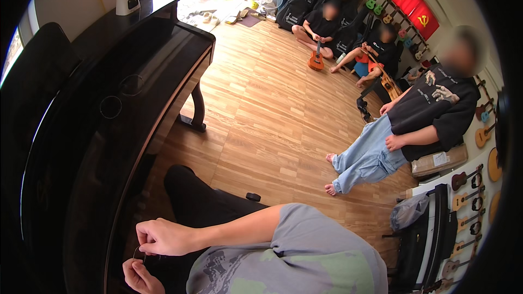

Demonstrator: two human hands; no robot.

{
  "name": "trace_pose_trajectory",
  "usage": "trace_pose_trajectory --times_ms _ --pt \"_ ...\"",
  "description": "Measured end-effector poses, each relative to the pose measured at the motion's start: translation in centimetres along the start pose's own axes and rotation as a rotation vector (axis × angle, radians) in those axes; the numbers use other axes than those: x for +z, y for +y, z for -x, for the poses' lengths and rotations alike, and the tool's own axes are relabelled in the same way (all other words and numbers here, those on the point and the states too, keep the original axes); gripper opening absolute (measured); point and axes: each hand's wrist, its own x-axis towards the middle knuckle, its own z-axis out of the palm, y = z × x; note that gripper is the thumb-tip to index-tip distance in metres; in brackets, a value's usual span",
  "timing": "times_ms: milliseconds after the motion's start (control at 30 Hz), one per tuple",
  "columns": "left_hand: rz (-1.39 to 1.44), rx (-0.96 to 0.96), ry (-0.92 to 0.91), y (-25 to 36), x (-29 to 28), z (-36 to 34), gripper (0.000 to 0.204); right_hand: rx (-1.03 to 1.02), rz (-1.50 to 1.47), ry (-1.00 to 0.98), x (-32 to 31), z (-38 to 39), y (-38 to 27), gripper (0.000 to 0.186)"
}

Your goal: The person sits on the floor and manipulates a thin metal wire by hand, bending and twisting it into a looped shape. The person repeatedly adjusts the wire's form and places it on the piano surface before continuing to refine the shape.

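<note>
Two bare hands sit low on the left of my feed, one just above the other. The right hand (166, 238), reaching from a loose grey short sleeve (308, 231), has thumb and fingertips pinched together on a thin, dark, curved strand (135, 251); I can't make out its material. The left hand (141, 277) is just below, fingers curled, its thumb and forefinger nearly together at the strand's lower end. I see the strand bridging the small gap between both sets of fingertips, near the glossy black wooden piano (109, 147).
</note>
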Motion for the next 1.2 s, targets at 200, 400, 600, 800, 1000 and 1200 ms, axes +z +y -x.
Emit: trace_pose_trajectory --times_ms 200,400,600,800,1000,1200 --pt "0.116 -0.056 0.055 -0.6 0.3 0.7 0.027 -0.018 -0.016 0.033 1.8 -0.1 2.0 0.020" --pt "0.104 0.017 0.097 -0.4 1.1 1.2 0.029 0.001 -0.319 0.074 2.2 -0.4 2.5 0.010" --pt "0.270 -0.117 0.106 0.8 1.2 0.1 0.030 -0.136 -0.167 0.182 2.8 0.2 2.6 0.006" --pt "0.946 -0.501 0.068 2.1 1.1 -0.8 0.030 -0.461 0.408 0.316 2.9 0.3 2.8 0.007" --pt "1.259 -0.678 -0.076 1.2 0.2 -0.8 0.030 -0.516 0.203 0.141 2.7 -0.8 4.1 0.007" --pt "1.102 -0.760 -0.063 0.9 -1.6 -1.0 0.030 -0.459 0.306 0.034 1.9 -0.9 2.8 0.023"
